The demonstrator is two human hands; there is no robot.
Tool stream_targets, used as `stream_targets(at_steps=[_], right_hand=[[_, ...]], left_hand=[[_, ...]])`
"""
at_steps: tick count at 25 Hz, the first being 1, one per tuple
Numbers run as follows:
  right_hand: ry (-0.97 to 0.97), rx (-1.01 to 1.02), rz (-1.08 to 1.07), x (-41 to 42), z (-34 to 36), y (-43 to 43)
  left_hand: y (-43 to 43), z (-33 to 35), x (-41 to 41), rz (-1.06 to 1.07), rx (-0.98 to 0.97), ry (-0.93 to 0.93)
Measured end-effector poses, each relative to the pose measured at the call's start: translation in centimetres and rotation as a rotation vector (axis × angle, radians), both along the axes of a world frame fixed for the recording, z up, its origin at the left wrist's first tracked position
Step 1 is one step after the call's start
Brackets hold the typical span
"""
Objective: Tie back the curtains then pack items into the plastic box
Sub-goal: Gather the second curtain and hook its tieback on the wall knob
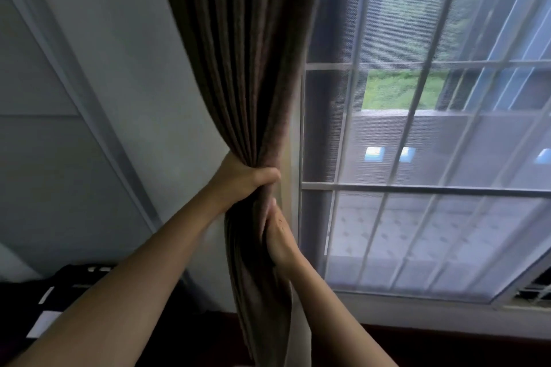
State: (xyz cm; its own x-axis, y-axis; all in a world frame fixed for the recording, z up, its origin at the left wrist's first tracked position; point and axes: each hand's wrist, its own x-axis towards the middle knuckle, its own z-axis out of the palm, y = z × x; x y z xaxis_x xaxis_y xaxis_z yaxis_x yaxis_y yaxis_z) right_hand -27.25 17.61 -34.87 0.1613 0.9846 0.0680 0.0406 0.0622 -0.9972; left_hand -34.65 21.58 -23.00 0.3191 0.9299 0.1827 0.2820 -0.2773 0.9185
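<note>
Left grip (pixel 246 177) cinches curtain (pixel 238 68); right grip (pixel 278 237) holds just below.

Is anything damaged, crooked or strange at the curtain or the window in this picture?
Nothing stands out. The brown curtain hangs in even folds, bunched where the left hand grips it, and the right hand holds it just below. The window screen shows no tear.

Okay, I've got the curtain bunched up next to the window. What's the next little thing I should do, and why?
Probably sweep the right hand around the pale lining and pull it into the bunch. The left hand grips the gathered curtain higher up, but below it that lining hangs outside the folds, and no tie is in view.
</note>
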Motion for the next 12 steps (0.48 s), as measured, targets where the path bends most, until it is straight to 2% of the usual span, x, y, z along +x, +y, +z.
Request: stream_targets(at_steps=[2,4,6,9,12], right_hand=[[0.014,0.007,0.030,0.2,-1.3,0.7],[0.013,-0.103,-0.040,1.2,-2.1,2.0],[-0.092,-0.195,-0.107,2.4,-3.4,3.2],[-0.311,-0.323,-0.061,2.4,-4.4,5.7],[-0.386,-0.381,-0.027,0.9,-4.2,8.2]], left_hand=[[1.1,0.4,-2.6,0.070,0.039,-0.069],[2.7,1.1,-5.4,0.156,0.052,-0.083],[4.0,1.7,-7.6,0.220,0.053,-0.080],[5.7,2.2,-10.2,0.264,0.092,-0.068],[7.1,2.3,-11.1,0.300,0.137,-0.026]])
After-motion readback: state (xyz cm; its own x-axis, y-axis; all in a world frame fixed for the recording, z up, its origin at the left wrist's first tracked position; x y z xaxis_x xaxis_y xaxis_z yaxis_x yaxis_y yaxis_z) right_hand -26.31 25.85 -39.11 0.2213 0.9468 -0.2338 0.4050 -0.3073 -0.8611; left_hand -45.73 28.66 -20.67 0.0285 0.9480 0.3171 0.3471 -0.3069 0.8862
